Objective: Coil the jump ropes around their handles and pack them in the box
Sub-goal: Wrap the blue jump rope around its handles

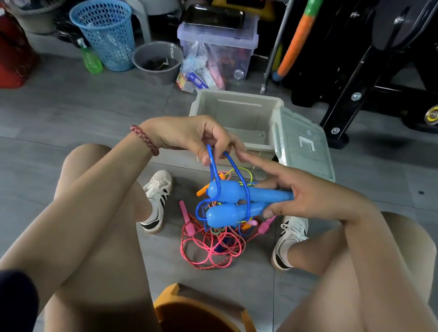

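Blue plastic jump rope handles (236, 204) lie side by side, held in the right hand (315, 199), just on the near side of the open grey plastic box (233, 99). The left hand (186, 134) pinches the thin blue cord (235, 167), mid-winding. Next, I think, pull the loop snug round both handles.

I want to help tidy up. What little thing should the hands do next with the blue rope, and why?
Probably the left hand should wind its loop of blue rope down round the blue handles. The right hand grips both handles side by side, some rope already crosses them, and a loose loop is pinched above them. The box stands open behind.
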A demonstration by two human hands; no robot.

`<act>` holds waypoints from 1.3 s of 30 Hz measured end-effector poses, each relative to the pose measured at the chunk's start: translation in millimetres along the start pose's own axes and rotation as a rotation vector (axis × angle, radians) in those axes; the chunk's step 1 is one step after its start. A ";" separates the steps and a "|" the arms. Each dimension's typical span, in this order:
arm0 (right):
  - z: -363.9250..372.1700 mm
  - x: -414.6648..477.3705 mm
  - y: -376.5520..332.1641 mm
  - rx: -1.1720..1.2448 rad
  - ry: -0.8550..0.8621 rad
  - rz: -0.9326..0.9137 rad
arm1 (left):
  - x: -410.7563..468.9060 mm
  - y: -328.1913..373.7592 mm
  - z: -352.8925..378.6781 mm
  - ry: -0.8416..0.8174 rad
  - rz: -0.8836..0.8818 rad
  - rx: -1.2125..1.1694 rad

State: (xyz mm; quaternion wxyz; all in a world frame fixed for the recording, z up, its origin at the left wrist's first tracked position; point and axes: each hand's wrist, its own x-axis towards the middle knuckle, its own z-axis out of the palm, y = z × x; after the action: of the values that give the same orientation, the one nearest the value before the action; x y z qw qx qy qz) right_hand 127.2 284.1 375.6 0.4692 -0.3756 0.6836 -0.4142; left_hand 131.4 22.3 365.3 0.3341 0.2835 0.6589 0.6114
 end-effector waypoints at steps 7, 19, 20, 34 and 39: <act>4.6 8.1 2.6 -0.052 0.047 0.021 | 7.9 1.4 14.4 -0.014 -0.043 0.188; 9.3 9.6 -7.6 -0.157 0.251 -0.146 | 40.8 -22.7 18.4 0.395 -0.160 0.132; 8.6 9.1 -7.8 -0.181 0.296 -0.174 | 39.4 -26.9 17.1 0.388 -0.171 0.090; -8.5 20.4 1.8 0.117 0.967 -0.217 | 44.1 -25.8 35.6 0.786 0.026 0.325; -7.0 27.8 -0.9 0.158 1.028 -0.193 | 46.7 -18.9 43.6 0.998 0.077 0.627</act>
State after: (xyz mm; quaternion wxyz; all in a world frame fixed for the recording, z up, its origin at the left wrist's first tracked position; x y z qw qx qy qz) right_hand 112.9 260.2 368.7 0.0601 -0.1488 0.7544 -0.6365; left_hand 137.7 84.0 340.8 -0.1382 0.0704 0.8749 0.4587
